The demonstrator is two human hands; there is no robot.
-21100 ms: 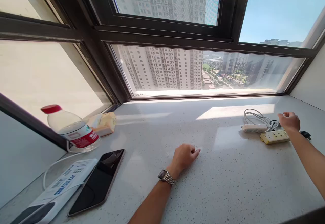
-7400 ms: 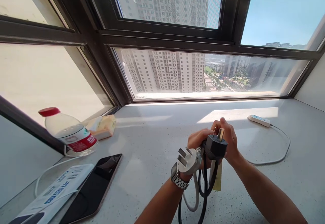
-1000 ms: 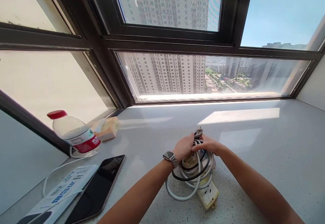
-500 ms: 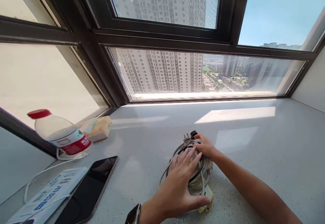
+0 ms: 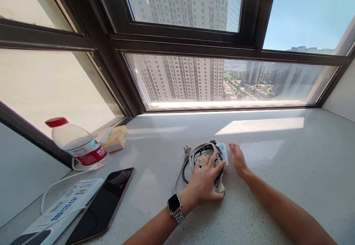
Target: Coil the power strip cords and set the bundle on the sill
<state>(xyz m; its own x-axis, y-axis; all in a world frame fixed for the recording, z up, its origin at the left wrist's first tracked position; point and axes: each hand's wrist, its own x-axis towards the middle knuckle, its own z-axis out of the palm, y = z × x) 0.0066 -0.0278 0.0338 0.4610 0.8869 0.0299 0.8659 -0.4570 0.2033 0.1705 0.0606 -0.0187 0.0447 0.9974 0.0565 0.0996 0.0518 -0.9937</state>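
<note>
A speckled pale stone sill (image 5: 277, 185) is seen spread below a dark-framed window (image 5: 177, 41), and everything else is placed on it. The bundle of power strips and coiled cords (image 5: 206, 160) is taken as the landmark; it is found near the middle of the sill, lying flat, with white and black cords looped over 2 strips, one white with blue marks and one yellowish underneath. A metal-pronged plug (image 5: 186, 150) is seen sticking out just left of the bundle.

Well to the left of the bundle, toward the near edge, a dark phone (image 5: 102, 206) is laid flat, with a white printed box (image 5: 59, 210) touching its left side. Farther left of the bundle and nearer the window, a plastic bottle (image 5: 79, 145) with a red cap is stood upright, and a small yellowish packet (image 5: 113, 138) is seen just beside it on the bundle's side.

The left hand (image 5: 203, 184), with a watch (image 5: 174, 205) worn at the wrist, is laid palm-down on top of the bundle, fingers spread and pressed on the cords, not clenched. The right hand (image 5: 237, 157) is held flat and released just right of the bundle; whether its fingers touch the white strip cannot be told.
</note>
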